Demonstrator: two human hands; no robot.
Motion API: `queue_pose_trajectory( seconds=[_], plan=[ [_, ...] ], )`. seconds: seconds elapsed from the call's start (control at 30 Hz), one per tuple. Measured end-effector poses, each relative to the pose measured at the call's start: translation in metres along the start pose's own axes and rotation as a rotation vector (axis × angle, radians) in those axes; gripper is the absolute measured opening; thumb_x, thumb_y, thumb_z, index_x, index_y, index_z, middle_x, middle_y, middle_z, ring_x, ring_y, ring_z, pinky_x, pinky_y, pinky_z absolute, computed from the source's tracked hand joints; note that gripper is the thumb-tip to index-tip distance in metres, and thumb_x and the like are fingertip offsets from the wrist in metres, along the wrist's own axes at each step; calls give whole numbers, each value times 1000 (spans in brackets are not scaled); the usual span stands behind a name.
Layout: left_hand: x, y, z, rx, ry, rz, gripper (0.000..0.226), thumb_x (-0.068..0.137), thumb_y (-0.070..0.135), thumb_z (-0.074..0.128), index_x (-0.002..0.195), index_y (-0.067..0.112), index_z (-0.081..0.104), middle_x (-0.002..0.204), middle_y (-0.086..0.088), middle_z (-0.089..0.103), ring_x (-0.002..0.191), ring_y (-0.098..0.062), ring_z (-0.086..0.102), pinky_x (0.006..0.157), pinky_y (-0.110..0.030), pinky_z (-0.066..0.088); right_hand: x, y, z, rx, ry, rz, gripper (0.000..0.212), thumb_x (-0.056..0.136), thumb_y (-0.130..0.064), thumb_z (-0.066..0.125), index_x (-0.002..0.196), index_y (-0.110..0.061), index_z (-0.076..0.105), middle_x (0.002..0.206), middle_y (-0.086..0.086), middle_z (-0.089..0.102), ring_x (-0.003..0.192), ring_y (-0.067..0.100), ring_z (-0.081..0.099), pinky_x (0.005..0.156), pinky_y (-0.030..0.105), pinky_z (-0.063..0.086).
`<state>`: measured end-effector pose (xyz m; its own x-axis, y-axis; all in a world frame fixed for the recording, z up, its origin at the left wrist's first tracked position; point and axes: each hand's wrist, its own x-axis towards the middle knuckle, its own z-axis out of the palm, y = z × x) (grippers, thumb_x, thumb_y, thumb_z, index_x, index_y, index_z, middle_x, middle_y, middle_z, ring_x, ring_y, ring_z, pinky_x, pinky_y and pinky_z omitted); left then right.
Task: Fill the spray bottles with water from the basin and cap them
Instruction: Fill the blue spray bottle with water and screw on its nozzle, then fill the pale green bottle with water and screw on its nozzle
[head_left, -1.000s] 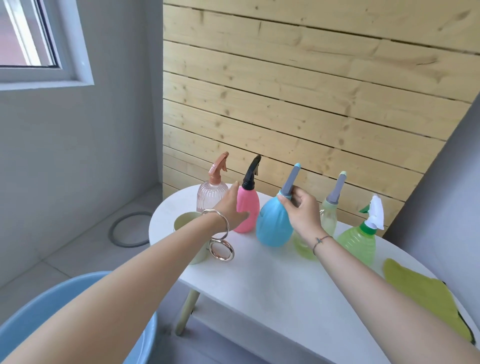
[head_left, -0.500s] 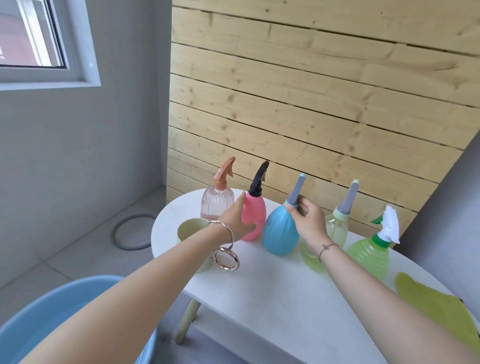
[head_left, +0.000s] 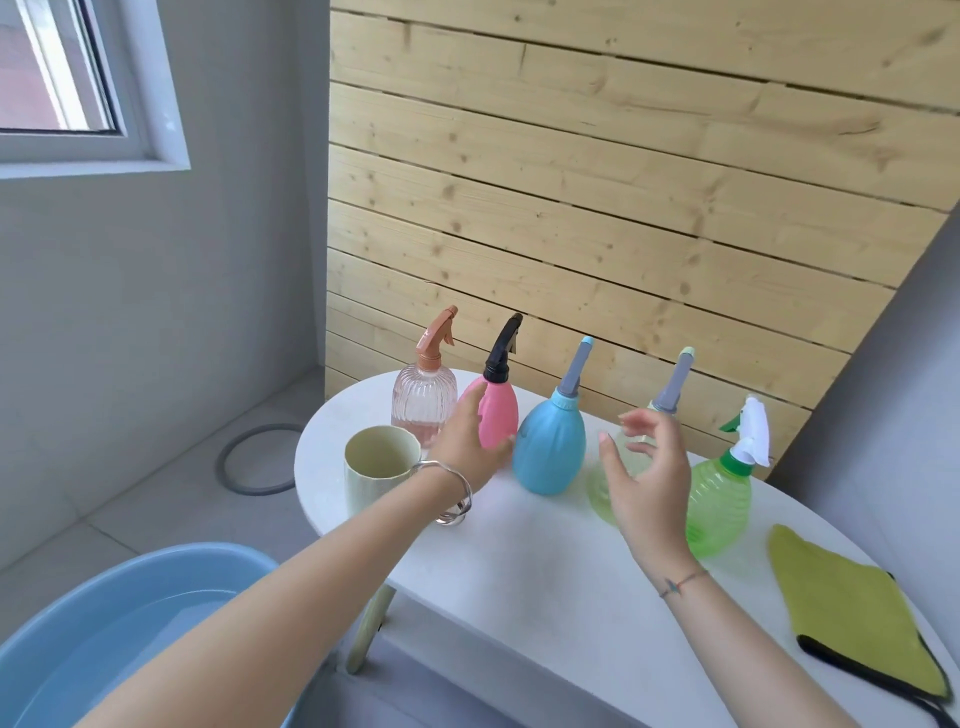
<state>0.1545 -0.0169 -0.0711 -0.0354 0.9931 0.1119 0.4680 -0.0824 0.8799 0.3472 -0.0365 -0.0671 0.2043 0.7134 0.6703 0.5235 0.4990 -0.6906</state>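
Observation:
Several capped spray bottles stand in a row on the white table (head_left: 545, 587): a clear pink one (head_left: 423, 397), a pink one with a black head (head_left: 500, 410), a blue one (head_left: 551, 449), a pale yellow-green one (head_left: 602, 486) and a green one with a white head (head_left: 719, 499). My left hand (head_left: 470, 441) is open in front of the pink bottle, fingers near the blue one. My right hand (head_left: 644, 467) hovers open in front of the yellow-green bottle, holding nothing. A blue basin (head_left: 62, 623) with water sits at the lower left.
A cream cup (head_left: 376, 475) stands at the table's left end, beside my left wrist. A green cloth (head_left: 852, 608) lies at the right end. Behind the bottles is a wooden plank wall; a grey ring lies on the floor at left.
My right hand has let go of the blue bottle's grey head and drawn back to the right, fingers spread. My left hand has slid a little off the pink bottle.

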Motion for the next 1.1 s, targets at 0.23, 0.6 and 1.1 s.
queue_pose_trajectory(
  seconds=[0.23, 0.6, 1.1],
  plan=[
    [-18, 17, 26, -79, -2, 66, 73, 91, 26, 65, 151, 23, 23, 151, 2, 36, 136, -17, 39, 109, -37, 38, 26, 33, -22, -123, 22, 392, 65, 85, -26, 70, 134, 0, 36, 137, 11, 39, 127, 28, 39, 97, 28, 34],
    [-40, 41, 40, -76, -116, 87, 83, 84, 32, 72, 151, 25, 23, 151, 5, 34, 136, -14, 38, 107, -32, 38, 35, 30, -40, 72, -119, 425, 27, 85, -32, 70, 105, -17, 61, 108, 1, 65, 109, 19, 58, 98, 36, 43],
    [-97, 80, 38, -160, -215, 155, 75, 39, 67, 77, 100, 38, 47, 107, 13, 54, 97, -6, 55, 85, -16, 46, 2, -85, -87, 546, -213, 365, 23, 78, -36, 67, 95, -23, 70, 91, -7, 71, 88, 1, 62, 84, 13, 47]
  ],
)
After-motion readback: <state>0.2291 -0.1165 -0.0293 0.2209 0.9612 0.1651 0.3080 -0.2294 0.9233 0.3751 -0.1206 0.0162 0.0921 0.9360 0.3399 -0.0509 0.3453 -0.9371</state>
